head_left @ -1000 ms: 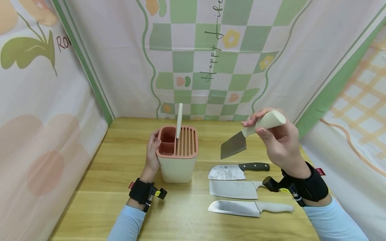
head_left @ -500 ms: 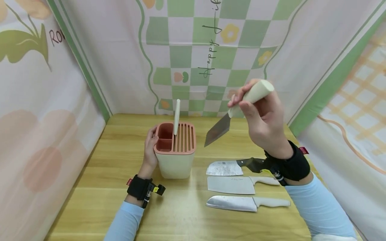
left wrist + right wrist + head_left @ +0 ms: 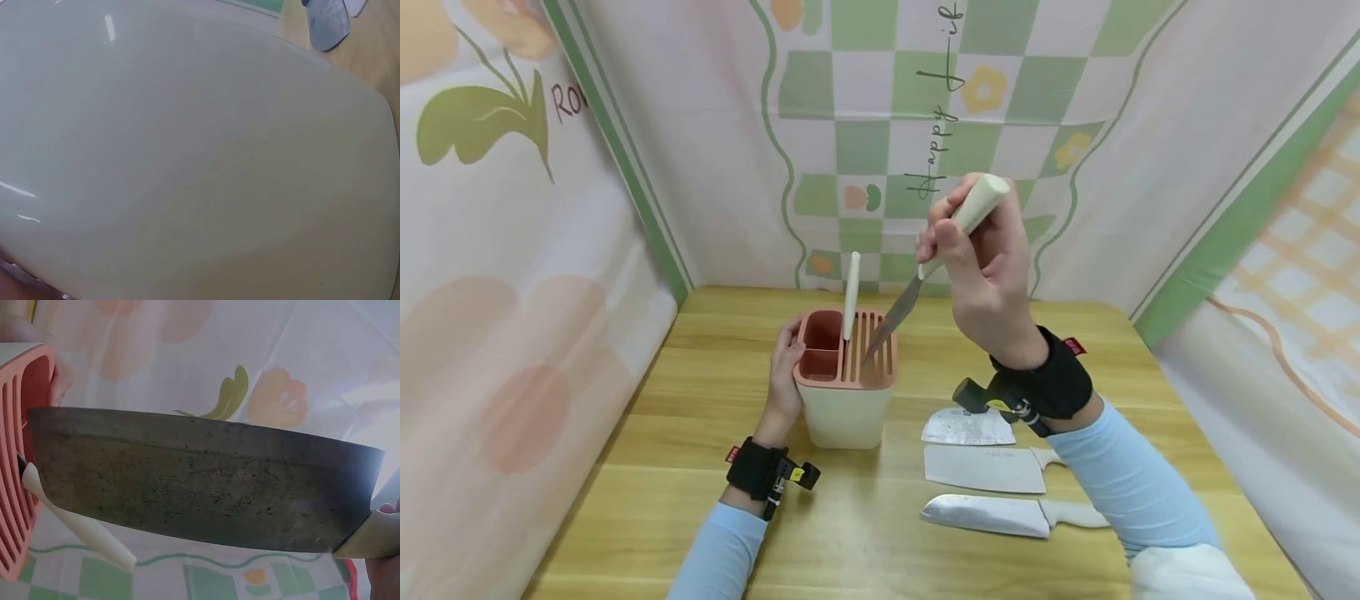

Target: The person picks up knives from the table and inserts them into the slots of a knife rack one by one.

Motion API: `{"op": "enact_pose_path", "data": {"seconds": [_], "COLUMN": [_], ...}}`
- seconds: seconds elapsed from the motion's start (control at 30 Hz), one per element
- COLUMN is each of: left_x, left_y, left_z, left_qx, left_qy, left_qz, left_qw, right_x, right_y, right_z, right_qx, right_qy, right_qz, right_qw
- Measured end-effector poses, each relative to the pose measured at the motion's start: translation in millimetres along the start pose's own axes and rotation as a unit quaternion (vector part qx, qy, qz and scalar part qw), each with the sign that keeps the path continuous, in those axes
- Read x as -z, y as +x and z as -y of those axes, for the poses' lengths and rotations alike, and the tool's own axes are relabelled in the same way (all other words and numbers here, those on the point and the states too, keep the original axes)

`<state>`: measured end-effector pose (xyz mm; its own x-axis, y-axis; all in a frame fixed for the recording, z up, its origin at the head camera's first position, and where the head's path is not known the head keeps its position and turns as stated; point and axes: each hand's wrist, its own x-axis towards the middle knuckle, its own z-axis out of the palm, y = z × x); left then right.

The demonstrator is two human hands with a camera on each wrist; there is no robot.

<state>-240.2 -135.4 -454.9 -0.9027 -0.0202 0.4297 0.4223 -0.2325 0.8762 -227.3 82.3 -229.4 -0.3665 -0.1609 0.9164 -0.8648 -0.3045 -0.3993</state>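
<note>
My left hand (image 3: pixel 784 379) grips the left side of a cream knife block (image 3: pixel 844 417) with a pink slotted top (image 3: pixel 880 371). A cream-handled knife (image 3: pixel 851 296) stands upright in a slot, its blade hidden inside. With my right hand (image 3: pixel 992 279) I hold a cleaver (image 3: pixel 898 317) by its cream handle. Its blade tilts down to the left, the tip overlapping the slots in the head view. In the right wrist view the broad, dark-speckled cleaver blade (image 3: pixel 200 481) spans the picture, its far end close to the pink top. The left wrist view is mostly filled by the block's wall (image 3: pixel 200 156).
Right of the block, a worn short-bladed cleaver (image 3: pixel 967 427), a cream-handled cleaver (image 3: pixel 983 470) and a cream-handled knife (image 3: pixel 985 514) lie in a column on the wooden table (image 3: pixel 865 550). My right forearm covers some handles. A patterned cloth (image 3: pixel 722 183) hangs behind.
My right hand has carried the cleaver left and up from over the table to the block, turning its blade more steeply downward. My left hand keeps its grip on the block.
</note>
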Motion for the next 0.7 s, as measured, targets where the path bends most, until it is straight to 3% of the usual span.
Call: {"op": "enact_pose_path", "data": {"seconds": [0.4, 0.7], "left_x": [-0.7, -0.9], "left_y": [0.8, 1.4], "left_z": [1.6, 1.9], "left_qx": [0.006, 0.004], "left_qy": [0.018, 0.017], "left_qz": [-0.005, -0.007], "left_qw": [0.9998, 0.9998], "right_x": [-12, -10], "right_y": [-2, 1], "right_z": [-32, -32], "right_qx": [-0.015, -0.026], "right_qy": [0.007, 0.024], "right_qz": [0.041, 0.061], "right_qw": [0.999, 0.997]}}
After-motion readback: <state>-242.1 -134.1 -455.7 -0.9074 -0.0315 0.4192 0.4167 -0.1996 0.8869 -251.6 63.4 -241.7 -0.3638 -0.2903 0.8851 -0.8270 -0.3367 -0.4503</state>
